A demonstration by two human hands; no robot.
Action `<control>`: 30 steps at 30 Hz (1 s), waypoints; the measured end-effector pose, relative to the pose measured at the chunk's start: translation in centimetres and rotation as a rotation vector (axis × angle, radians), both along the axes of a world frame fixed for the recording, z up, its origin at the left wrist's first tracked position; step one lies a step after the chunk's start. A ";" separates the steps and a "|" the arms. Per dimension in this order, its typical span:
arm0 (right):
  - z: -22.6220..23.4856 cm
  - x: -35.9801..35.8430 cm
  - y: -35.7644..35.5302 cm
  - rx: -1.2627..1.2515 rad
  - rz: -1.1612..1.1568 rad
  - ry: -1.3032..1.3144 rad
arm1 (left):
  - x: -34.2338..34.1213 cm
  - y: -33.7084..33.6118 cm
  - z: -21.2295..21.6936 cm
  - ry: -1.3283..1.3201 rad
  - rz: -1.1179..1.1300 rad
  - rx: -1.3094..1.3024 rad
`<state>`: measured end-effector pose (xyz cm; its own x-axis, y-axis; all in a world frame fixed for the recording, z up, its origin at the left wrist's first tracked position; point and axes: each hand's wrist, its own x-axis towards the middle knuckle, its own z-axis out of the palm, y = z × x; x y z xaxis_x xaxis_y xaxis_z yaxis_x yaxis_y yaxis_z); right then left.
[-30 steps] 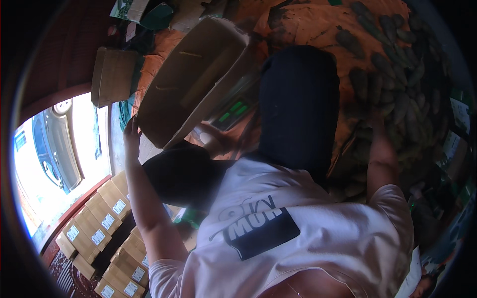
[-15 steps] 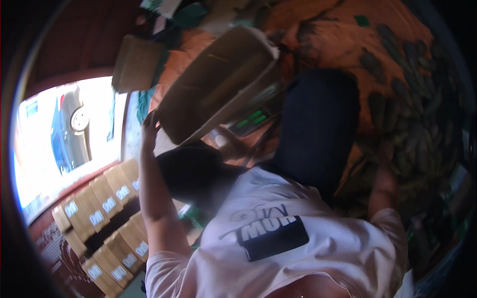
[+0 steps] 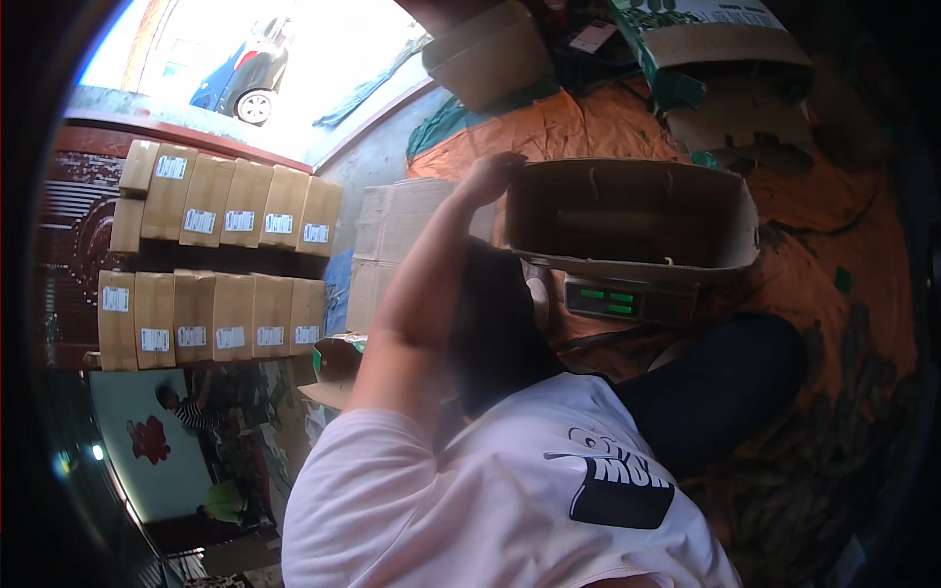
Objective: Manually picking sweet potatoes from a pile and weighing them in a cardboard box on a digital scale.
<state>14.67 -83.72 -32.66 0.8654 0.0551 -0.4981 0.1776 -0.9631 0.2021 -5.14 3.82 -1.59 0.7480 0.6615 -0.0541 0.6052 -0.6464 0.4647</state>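
An open cardboard box (image 3: 627, 211) with cord loops at its inner walls stands in front of me, its inside in shadow. My left hand (image 3: 493, 176) is at its far left corner, fingers closed over the rim. Beneath the box's near side shows a weighing scale (image 3: 627, 299) with a lit green display. Most of its platform is hidden by the box. My right hand and forearm are out of the picture.
Stacked taped cartons (image 3: 216, 314) with white labels line the left wall. A flattened cardboard sheet (image 3: 377, 235) lies beside my left arm. Greenish elongated produce (image 3: 843, 431) is heaped on the orange tarp (image 3: 564, 127) at right. Another carton (image 3: 490, 59) stands behind; two people are far left.
My view has swung toward the left. The box, tilted before, now sits level over the scale, my left hand still on it. My right hand, near the produce before, has left the picture.
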 end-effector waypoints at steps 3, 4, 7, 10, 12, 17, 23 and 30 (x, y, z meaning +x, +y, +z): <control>0.6 1.1 0.8 -0.011 0.011 0.017 | 0.7 -0.5 1.4 0.010 0.042 -0.145; 0.9 1.5 1.0 -0.010 0.012 0.018 | 0.7 -0.7 1.8 -0.021 0.020 -0.141; 1.4 2.8 1.1 0.001 0.022 0.018 | 1.1 -1.2 3.2 0.050 -0.009 -0.099; 1.8 5.2 0.1 0.046 0.036 -0.016 | 1.6 -1.7 5.0 0.063 -0.036 -0.033; 2.8 8.3 -1.3 0.113 0.072 -0.068 | 2.4 -1.9 6.2 0.003 -0.104 -0.030; 10.6 20.4 -2.9 0.347 0.217 -0.309 | 4.2 -2.3 8.6 0.048 -0.150 -0.110; 29.7 27.0 11.6 0.546 0.303 -0.495 | 5.3 -3.1 8.4 0.070 -0.220 -0.089; 47.6 17.1 39.0 0.881 0.624 -0.085 | 5.4 -2.5 5.0 0.203 -0.298 -0.050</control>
<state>31.82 -44.70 14.90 0.5905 0.8070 -0.0070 0.7052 -0.5201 -0.4819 0.22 1.31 3.41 0.8782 0.4089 -0.2481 0.4770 -0.7876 0.3900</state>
